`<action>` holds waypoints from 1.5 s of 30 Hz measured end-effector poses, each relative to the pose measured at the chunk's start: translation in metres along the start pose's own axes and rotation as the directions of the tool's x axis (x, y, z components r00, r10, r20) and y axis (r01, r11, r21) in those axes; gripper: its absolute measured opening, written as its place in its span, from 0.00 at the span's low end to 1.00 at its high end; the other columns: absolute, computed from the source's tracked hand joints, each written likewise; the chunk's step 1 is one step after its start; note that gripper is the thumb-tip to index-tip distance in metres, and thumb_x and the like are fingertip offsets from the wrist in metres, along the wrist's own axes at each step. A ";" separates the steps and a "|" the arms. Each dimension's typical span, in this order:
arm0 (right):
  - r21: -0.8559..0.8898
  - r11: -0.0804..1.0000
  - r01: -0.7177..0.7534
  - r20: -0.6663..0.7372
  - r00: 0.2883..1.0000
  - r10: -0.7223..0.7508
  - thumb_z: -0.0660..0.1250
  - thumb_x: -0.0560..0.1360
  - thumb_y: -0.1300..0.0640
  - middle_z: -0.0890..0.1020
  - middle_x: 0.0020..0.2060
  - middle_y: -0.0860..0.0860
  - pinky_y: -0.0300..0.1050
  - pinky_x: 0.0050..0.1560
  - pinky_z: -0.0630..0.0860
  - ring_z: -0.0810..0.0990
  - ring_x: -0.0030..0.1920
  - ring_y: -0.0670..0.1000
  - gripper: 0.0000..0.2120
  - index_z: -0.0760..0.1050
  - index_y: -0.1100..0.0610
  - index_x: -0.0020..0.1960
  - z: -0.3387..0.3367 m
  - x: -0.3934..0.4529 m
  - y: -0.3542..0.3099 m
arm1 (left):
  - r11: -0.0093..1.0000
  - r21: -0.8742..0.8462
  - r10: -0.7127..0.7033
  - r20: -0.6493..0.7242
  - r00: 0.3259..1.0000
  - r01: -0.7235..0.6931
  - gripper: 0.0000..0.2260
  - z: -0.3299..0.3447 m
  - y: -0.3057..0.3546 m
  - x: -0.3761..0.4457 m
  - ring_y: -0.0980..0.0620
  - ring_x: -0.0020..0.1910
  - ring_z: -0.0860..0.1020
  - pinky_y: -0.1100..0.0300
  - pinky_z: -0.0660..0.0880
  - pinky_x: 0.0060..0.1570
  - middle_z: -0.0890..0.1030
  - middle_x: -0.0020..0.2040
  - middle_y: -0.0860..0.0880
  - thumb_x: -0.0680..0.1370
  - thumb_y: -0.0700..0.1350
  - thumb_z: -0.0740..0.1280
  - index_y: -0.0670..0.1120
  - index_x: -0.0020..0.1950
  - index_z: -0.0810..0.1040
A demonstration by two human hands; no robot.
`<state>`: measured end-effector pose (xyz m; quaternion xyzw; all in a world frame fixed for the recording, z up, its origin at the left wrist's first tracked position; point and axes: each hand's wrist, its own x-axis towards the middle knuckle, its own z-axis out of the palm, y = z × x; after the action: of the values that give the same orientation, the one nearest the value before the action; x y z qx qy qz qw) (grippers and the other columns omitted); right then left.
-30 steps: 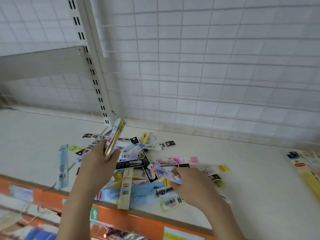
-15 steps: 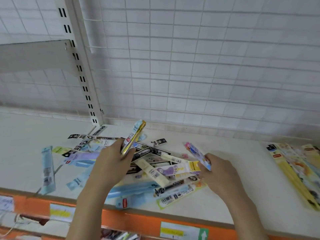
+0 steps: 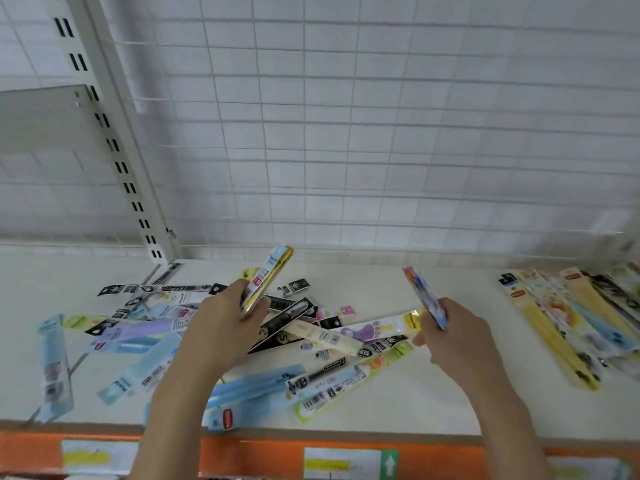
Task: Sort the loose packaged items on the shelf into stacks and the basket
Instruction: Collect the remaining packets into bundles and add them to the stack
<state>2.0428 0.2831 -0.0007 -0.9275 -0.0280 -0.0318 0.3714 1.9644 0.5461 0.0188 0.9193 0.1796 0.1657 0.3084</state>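
Note:
A loose pile of long packaged items (image 3: 311, 334) lies scattered on the white shelf (image 3: 415, 403), in blue, black, yellow and purple wrappers. My left hand (image 3: 221, 327) is above the pile and grips a small upright bundle of packages (image 3: 268, 275), blue and yellow on edge. To the right of the pile, my right hand (image 3: 453, 337) holds a single pink and blue package (image 3: 424, 296), tilted upright above the shelf. A laid-out stack of yellow and patterned packages (image 3: 568, 320) rests at the far right. No basket is in view.
A white wire grid (image 3: 346, 133) backs the shelf, with a slotted upright post (image 3: 117, 157) at the left. An orange price rail with labels (image 3: 349, 459) runs along the shelf's front edge. A blue package (image 3: 52, 368) lies apart at the far left.
My right hand has lifted the pink and blue package out of the pile and carried it rightward. The left hand keeps its bundle. The view has shifted right, showing more of the right stack.

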 end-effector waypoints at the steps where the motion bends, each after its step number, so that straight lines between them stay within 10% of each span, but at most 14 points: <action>1: -0.002 1.000 0.003 -0.014 1.000 -0.003 0.60 0.76 0.58 0.83 0.35 0.53 0.49 0.37 0.76 0.80 0.34 0.57 0.05 0.71 0.58 0.42 -0.001 0.001 0.001 | 1.000 0.000 0.001 0.009 1.000 -0.001 0.10 0.002 0.001 0.000 0.49 0.31 0.71 0.59 0.63 0.28 0.75 0.32 0.47 0.78 0.49 0.62 0.44 0.42 0.70; 8: 0.060 0.997 0.041 -0.064 0.997 -0.037 0.60 0.75 0.61 0.68 0.27 0.53 0.44 0.29 0.63 0.67 0.29 0.52 0.11 0.61 0.57 0.35 -0.020 0.004 0.003 | 0.997 0.072 -0.010 0.083 0.996 0.004 0.10 0.017 0.011 0.005 0.54 0.30 0.69 0.61 0.63 0.28 0.72 0.31 0.51 0.77 0.50 0.65 0.48 0.39 0.68; 24: 0.364 0.931 0.014 -0.018 1.000 -0.008 0.66 0.72 0.62 0.74 0.18 0.41 0.38 0.27 0.67 0.69 0.21 0.44 0.03 0.76 0.56 0.43 -0.041 0.020 0.027 | 0.913 0.392 -0.177 0.131 0.975 0.114 0.03 0.044 0.016 -0.006 0.47 0.39 0.76 0.58 0.71 0.36 0.74 0.39 0.49 0.72 0.39 0.62 0.46 0.40 0.71; 34: 0.392 0.920 0.022 0.220 0.969 -0.117 0.68 0.72 0.60 0.65 0.21 0.46 0.37 0.26 0.64 0.64 0.20 0.43 0.07 0.75 0.60 0.36 -0.053 0.020 0.029 | 0.963 0.212 -0.119 -0.210 0.970 0.164 0.07 0.025 0.042 -0.027 0.50 0.28 0.68 0.61 0.61 0.27 0.73 0.29 0.48 0.75 0.41 0.62 0.45 0.38 0.73; 45: 0.495 0.848 0.191 0.025 0.972 -0.233 0.66 0.74 0.62 0.67 0.25 0.50 0.44 0.33 0.65 0.67 0.27 0.49 0.14 0.64 0.56 0.34 -0.064 0.026 0.019 | 0.983 -0.143 -0.154 -0.316 0.936 0.114 0.10 0.030 0.058 -0.056 0.43 0.27 0.66 0.57 0.62 0.29 0.72 0.27 0.38 0.76 0.38 0.63 0.41 0.34 0.72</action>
<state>2.0674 0.2261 0.0342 -0.7950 -0.1530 -0.0252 0.5864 1.9404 0.4638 0.0216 0.8442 0.2800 0.3046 0.3406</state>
